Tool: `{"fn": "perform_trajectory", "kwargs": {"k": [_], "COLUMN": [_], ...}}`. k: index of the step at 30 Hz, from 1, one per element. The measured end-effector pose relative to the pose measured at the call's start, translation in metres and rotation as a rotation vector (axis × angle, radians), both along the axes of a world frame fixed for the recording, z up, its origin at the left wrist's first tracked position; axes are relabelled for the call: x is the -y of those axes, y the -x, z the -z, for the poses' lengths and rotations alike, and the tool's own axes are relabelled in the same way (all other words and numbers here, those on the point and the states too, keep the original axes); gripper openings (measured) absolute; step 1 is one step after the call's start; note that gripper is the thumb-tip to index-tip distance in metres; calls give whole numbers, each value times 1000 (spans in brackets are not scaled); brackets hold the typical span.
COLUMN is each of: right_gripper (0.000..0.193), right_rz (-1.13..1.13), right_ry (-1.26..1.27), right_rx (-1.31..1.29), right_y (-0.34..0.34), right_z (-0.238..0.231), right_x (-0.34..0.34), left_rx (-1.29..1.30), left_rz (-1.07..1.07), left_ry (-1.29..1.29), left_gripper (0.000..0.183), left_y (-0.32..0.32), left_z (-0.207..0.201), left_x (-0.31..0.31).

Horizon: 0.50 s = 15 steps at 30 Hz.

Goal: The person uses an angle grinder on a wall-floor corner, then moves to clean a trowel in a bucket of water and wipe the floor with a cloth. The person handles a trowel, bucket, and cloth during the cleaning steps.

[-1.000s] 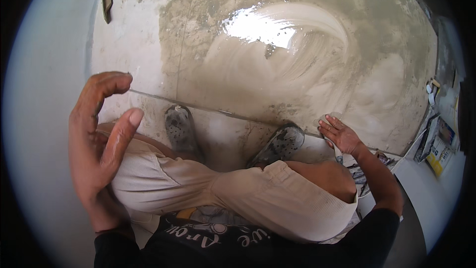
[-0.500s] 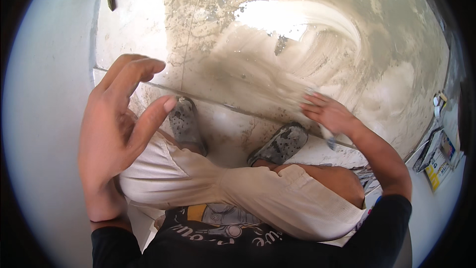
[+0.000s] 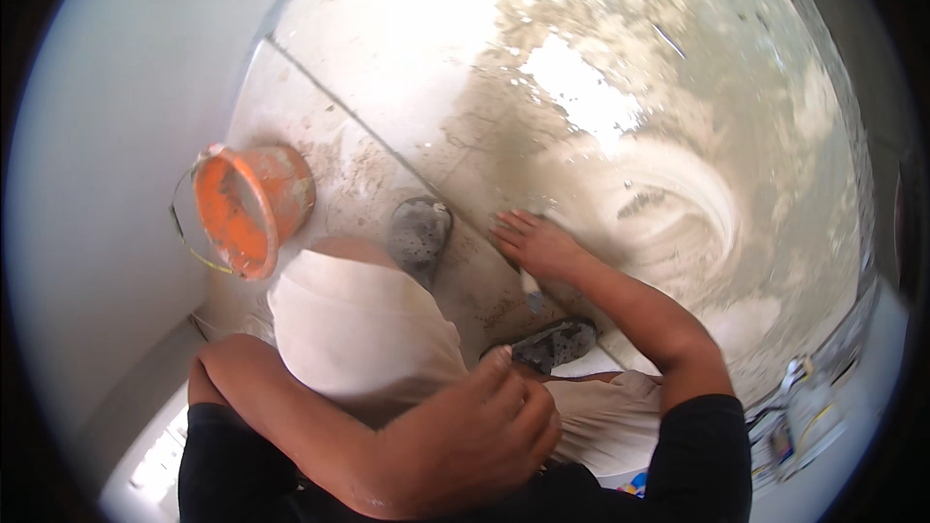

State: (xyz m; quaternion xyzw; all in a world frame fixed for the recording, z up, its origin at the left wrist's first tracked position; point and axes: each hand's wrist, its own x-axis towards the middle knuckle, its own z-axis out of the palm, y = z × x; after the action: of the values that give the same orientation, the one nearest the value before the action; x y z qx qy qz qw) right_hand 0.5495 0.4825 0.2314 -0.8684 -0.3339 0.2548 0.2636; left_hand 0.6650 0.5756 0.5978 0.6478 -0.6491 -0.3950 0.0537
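Down on the wet, muddy floor [image 3: 668,223], my right hand [image 3: 542,247] presses a pale cloth-like thing [image 3: 530,289]. Its fingers cover most of it, and a greyish end sticks out below the palm. My left hand [image 3: 484,431] hangs over my lap, fingers loosely bent with small gaps between them, and I see nothing in it. Motion blurs it slightly. A straight dark joint in the floor [image 3: 373,136] runs beside my right hand, between it and my left shoe [image 3: 419,237].
An orange bucket [image 3: 276,194], smeared inside, lies tipped by the white wall [image 3: 136,136] at the left. My right shoe [image 3: 552,344] is just below the right hand. Several small items in a loose pile [image 3: 799,426] lie at the lower right. A bright puddle [image 3: 581,87] shines farther off.
The view has swung left, bringing the bucket into sight. My left hand has dropped from raised at the left to over my lap. My right hand now presses near the floor joint.
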Motion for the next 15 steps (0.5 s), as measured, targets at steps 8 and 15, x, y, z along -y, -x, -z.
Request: {"fn": "perform_trajectory", "kwargs": {"k": [8, 15], "right_gripper": [48, 52], "right_rz": [381, 418], "right_ry": [-98, 173], "right_rx": [-158, 257], "right_y": [-201, -187], "right_z": [-1, -3], "right_x": [-52, 26], "left_rx": [470, 300], "left_rz": [-131, -608], "left_ry": [-56, -23], "left_gripper": [64, 51], "left_y": [1, 5], "left_z": [-51, -77], "left_x": [-83, -119]}}
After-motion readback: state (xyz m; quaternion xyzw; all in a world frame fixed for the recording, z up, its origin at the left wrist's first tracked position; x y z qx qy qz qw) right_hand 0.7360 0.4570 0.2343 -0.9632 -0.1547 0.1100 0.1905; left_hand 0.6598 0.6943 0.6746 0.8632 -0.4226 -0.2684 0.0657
